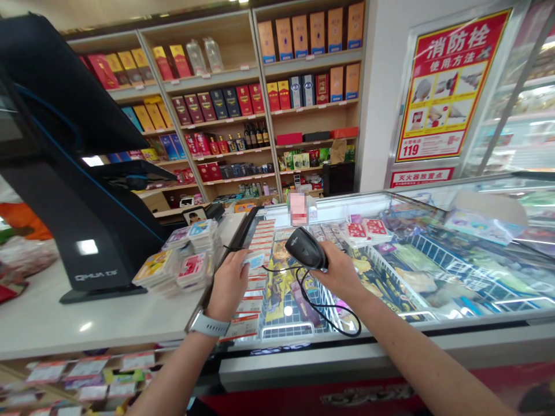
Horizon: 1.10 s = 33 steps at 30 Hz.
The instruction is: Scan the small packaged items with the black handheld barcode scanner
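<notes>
The left hand (228, 286) has its fingers curled in and pinched together on a small pale-blue card (255, 261), which sticks out at three o'clock from the fingertips. The right hand (340, 271) is closed, its fingers wrapped around the grip of a black handheld barcode scanner (306, 248). The scanner sits at about three o'clock from the left hand, its nose angled toward the card and just apart from it. A black coiled cable (329, 306) droops at six o'clock from the scanner, over the glass-topped freezer chest (433, 202) below the right hand. A white smartwatch (209, 325) circles the left wrist. Stacks of packaged cards (176, 257) stand on the white counter (52, 315) at ten o'clock from the left hand, and liquor boxes fill the wooden shelves (260, 98) at twelve o'clock
</notes>
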Tool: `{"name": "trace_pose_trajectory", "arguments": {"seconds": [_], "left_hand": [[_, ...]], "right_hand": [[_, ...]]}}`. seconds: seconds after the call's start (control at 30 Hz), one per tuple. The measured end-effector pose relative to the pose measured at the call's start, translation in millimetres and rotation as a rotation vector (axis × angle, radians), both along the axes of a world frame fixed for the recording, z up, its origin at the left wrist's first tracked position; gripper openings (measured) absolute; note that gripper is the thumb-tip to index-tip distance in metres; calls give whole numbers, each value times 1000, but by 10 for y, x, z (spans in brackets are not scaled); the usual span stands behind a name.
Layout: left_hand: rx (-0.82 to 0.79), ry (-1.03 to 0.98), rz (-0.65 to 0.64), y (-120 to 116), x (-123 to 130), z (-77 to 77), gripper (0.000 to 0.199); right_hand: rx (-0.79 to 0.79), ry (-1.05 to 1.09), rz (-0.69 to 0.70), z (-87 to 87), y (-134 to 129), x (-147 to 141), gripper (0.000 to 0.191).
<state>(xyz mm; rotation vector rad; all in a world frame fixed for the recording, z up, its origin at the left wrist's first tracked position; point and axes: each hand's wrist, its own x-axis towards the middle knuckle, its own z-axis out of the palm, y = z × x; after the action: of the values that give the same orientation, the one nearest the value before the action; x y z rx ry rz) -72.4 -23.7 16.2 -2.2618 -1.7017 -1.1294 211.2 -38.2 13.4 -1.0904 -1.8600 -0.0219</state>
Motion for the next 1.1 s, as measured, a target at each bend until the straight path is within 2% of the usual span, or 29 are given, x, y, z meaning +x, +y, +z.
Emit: {"name": "trace_pose_trajectory", "arguments": {"seconds": [0.13,0.23,0.37,0.5,0.6,0.73,0.97,1.03,1.1], "left_hand": [[-136,-262,-67,219,207,-25,36],[-181,-382,-85,385,322,-61,38],[-246,-549,-126,569,393,-194,41],[-261,-677,-185,642,403,-305,39],[-271,-675,-237,641,394,-350,30],[-330,-571,-231,624,377,-423,19],[-332,-304,-165,592,373,-473,22],[-352,-363,-182,611,359,-480,21],[-382,-518,-226,645,330,-492,23]], "right_hand": [[-15,16,17,10,1,10,35],[-6,17,21,17,5,16,33],[3,17,14,14,15,28,33],[14,29,11,8,23,36,33],[26,35,0,-2,30,33,31],[19,14,-13,-17,35,22,29],[29,-15,1,9,18,9,21],[22,-29,-9,7,13,6,18],[18,-37,-10,-3,11,2,18]]}}
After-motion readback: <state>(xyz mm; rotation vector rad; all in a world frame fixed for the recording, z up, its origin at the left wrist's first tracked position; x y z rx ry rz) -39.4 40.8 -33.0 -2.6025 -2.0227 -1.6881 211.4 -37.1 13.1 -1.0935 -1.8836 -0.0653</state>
